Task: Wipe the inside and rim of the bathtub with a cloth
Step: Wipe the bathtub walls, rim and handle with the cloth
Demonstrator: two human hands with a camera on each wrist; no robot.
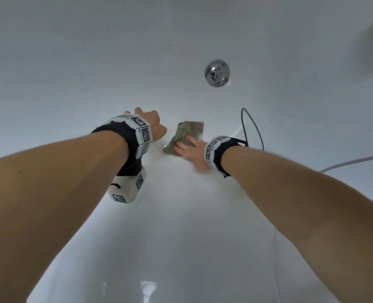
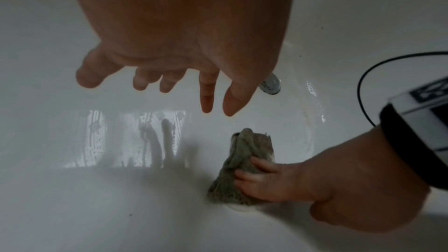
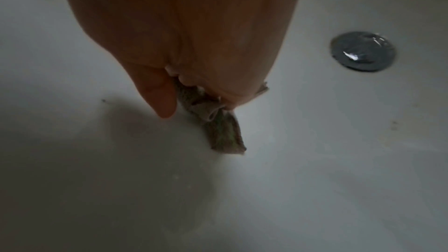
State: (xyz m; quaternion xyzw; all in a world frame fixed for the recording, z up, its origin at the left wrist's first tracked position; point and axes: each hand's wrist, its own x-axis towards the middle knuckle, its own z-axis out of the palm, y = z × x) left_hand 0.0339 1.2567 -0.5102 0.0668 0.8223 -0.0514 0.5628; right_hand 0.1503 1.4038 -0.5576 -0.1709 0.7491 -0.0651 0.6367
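Right hand [image 1: 195, 153] presses bunched cloth [image 1: 184, 136] on tub floor [image 1: 181, 215], long axis toward 1 o'clock, drain [image 1: 217, 73] beyond; left hand [image 1: 152, 125] loose, empty.

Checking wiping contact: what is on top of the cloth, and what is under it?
The right hand presses on the cloth. Under it lies the white bathtub floor; that covered patch cannot be seen.

Evenly lit in the head view, soft and diffuse across the white bathtub [image 1: 181, 237], with pale window glare low on its floor. Much dimmer and grainier in both wrist views. Streaked glare left of the cloth [image 2: 242, 162]; broad shadow beneath the right hand [image 3: 184, 35]. Blurred, bowed edges throughout.
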